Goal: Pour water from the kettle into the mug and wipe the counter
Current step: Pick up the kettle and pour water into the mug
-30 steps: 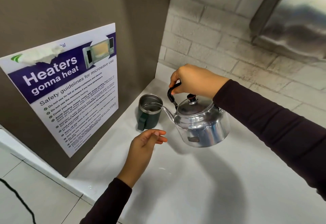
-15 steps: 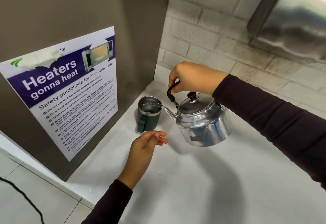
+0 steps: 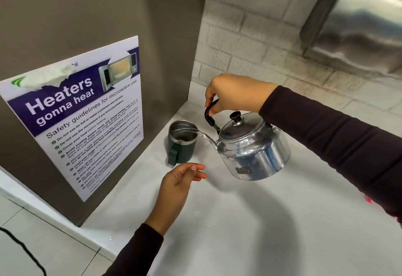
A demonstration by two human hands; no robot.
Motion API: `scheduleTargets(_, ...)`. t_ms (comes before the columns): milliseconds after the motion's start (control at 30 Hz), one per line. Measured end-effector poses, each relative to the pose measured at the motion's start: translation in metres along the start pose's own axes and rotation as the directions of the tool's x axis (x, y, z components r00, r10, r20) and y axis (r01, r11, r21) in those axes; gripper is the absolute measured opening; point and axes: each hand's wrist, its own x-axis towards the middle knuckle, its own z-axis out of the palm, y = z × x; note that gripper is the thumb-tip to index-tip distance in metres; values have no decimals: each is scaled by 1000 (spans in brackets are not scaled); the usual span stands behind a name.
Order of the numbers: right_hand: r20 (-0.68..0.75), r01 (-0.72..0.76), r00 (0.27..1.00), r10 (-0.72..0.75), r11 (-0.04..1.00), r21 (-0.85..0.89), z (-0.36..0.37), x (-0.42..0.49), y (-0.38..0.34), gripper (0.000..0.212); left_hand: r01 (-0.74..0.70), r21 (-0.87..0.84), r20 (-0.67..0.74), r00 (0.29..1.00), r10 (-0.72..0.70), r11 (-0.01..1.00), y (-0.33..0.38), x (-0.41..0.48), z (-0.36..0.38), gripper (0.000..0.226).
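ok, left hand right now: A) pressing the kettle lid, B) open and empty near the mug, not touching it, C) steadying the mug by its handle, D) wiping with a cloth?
B: the left hand hovers open and empty just in front of the mug, clear of it, while the right hand alone tilts the kettle by its handle.

Poster (image 3: 87, 114) reads "Heaters gonna heat", safety guidelines.

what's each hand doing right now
Left hand: open, holding nothing, hovering near the mug.
Right hand: closed on the kettle's handle, pouring water into the mug.
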Motion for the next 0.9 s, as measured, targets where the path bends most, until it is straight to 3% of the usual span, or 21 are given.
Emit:
scheduleTargets(633,26,15,1000,-15,1000,-19,-2,4,-2,22,17,6,10,1000,-18,1000,3,-1,-1,25)
scheduleTargets(900,-25,-18,1000,18,1000,3,6,-8,9,23,20,6,18,1000,-20,1000,3,-1,2,26)
